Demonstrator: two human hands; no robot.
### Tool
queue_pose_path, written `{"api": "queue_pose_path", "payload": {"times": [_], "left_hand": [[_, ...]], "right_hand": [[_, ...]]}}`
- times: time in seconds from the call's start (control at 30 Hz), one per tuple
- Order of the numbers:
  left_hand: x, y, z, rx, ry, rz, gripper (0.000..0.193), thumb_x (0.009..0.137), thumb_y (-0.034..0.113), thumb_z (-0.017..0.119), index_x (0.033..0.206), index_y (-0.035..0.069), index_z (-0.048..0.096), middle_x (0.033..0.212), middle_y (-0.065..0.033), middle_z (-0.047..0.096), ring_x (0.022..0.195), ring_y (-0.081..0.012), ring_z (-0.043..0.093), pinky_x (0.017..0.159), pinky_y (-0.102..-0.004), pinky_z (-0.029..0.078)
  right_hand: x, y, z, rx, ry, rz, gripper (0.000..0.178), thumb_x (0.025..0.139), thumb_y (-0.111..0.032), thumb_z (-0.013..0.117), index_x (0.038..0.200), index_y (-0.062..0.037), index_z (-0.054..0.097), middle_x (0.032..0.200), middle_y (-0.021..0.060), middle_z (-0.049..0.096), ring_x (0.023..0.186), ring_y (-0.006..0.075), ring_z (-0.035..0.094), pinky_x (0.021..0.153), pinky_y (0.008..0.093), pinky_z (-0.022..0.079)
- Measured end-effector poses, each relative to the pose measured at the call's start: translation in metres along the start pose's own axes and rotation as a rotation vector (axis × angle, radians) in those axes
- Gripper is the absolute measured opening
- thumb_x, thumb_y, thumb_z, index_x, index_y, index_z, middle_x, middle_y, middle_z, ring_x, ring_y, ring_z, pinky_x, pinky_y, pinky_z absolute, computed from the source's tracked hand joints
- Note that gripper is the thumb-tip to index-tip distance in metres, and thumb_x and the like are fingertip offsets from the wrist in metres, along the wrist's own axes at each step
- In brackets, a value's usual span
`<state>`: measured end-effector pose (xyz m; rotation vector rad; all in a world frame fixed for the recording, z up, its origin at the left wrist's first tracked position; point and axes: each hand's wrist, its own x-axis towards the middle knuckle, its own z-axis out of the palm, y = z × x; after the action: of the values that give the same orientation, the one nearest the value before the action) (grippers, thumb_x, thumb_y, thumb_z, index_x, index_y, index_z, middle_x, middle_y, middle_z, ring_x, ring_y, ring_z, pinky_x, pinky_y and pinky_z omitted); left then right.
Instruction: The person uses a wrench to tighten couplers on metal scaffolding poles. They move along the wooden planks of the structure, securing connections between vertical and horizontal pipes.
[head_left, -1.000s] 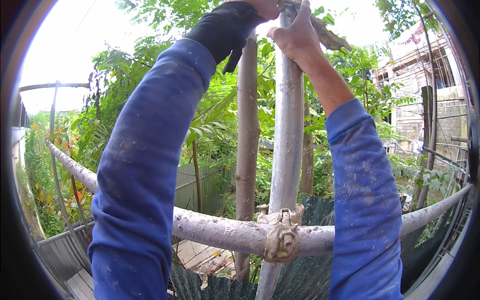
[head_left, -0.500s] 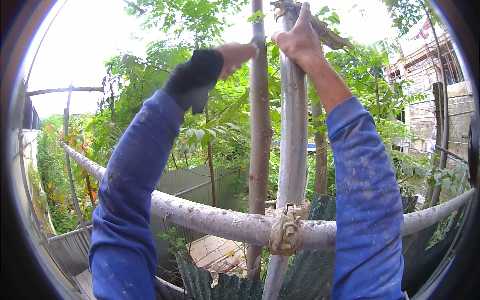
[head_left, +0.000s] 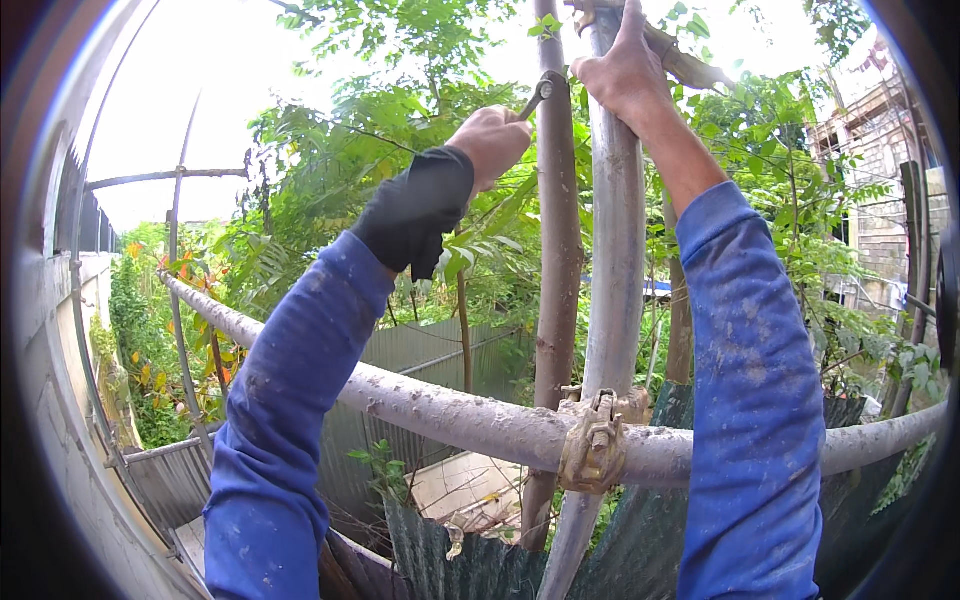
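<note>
In my left hand, with a black wrap at the wrist, is a wrench. Its round head shows in front of the slim tree trunk, left of the upright metal scaffold pole. My right hand grips that pole near the top of the view, one digit pointing up. Just above and beside it is a dirty scaffold clamp, partly cut off by the picture's edge. A second clamp joins the pole to a crusted horizontal pipe lower down.
Corrugated metal sheets stand below the horizontal pipe. Leafy branches surround the poles. A pale wall runs along the left, and an unfinished block building rises at the right.
The whole scene has shifted right in the picture. My left hand, blurred before, has come down slightly, and the wrench head now shows. My right hand keeps its place on the pole.
</note>
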<state>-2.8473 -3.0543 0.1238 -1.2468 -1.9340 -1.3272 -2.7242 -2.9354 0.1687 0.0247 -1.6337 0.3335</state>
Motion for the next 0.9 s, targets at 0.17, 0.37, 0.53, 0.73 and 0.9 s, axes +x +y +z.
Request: {"api": "queue_pose_path", "payload": {"times": [0.17, 0.37, 0.53, 0.73, 0.9], "left_hand": [[0.013, 0.005, -0.024, -0.213, 0.328, 0.310, 0.030, 0.090, 0.020, 0.058, 0.110, -0.001, 0.068, 0.076, -0.0109, 0.064, 0.065, -0.0168, 0.063, 0.060, -0.0334, 0.053], [0.033, 0.033, -0.049, 0.154, 0.416, 0.414, 0.043, 0.086, 0.027, 0.061, 0.122, 0.003, 0.066, 0.101, -0.0222, 0.070, 0.094, -0.0306, 0.067, 0.087, -0.0377, 0.051], [0.041, 0.058, -0.053, 0.152, 0.214, 0.359, 0.054, 0.094, 0.024, 0.059, 0.143, 0.003, 0.047, 0.082, -0.0095, 0.061, 0.061, -0.0136, 0.059, 0.051, -0.0288, 0.050], [0.066, 0.067, -0.066, 0.377, 0.039, 0.408, 0.031, 0.091, 0.021, 0.056, 0.088, -0.008, 0.065, 0.076, -0.0159, 0.070, 0.057, -0.0273, 0.067, 0.053, -0.0406, 0.056], [0.076, 0.088, -0.069, 1.185, 0.011, 0.565, 0.033, 0.089, 0.028, 0.067, 0.109, 0.001, 0.070, 0.096, -0.0176, 0.073, 0.075, -0.0297, 0.072, 0.062, -0.0351, 0.061]], "right_hand": [[0.019, 0.032, 0.027, -0.085, 0.132, -0.183, 0.101, 0.076, -0.027, 0.070, 0.154, -0.0024, 0.012, 0.140, 0.0291, 0.049, 0.128, 0.0391, 0.052, 0.107, 0.0426, 0.041], [0.020, 0.025, 0.028, -0.038, 0.126, -0.194, 0.108, 0.074, -0.026, 0.071, 0.156, -0.0041, 0.004, 0.142, 0.0289, 0.047, 0.129, 0.0397, 0.051, 0.109, 0.0414, 0.040], [0.015, 0.021, 0.022, -0.038, 0.113, -0.109, 0.105, 0.080, -0.025, 0.068, 0.157, -0.0066, -0.001, 0.136, 0.0279, 0.054, 0.120, 0.0400, 0.058, 0.106, 0.0474, 0.043], [-0.002, 0.009, 0.010, 0.037, 0.055, -0.086, 0.103, 0.083, -0.022, 0.066, 0.157, -0.0075, -0.004, 0.135, 0.0248, 0.056, 0.118, 0.0379, 0.060, 0.108, 0.0502, 0.041], [0.017, 0.020, 0.020, -0.073, 0.082, -0.043, 0.104, 0.081, -0.022, 0.067, 0.157, -0.0076, -0.003, 0.135, 0.0243, 0.057, 0.111, 0.0372, 0.063, 0.099, 0.0473, 0.049]]}}
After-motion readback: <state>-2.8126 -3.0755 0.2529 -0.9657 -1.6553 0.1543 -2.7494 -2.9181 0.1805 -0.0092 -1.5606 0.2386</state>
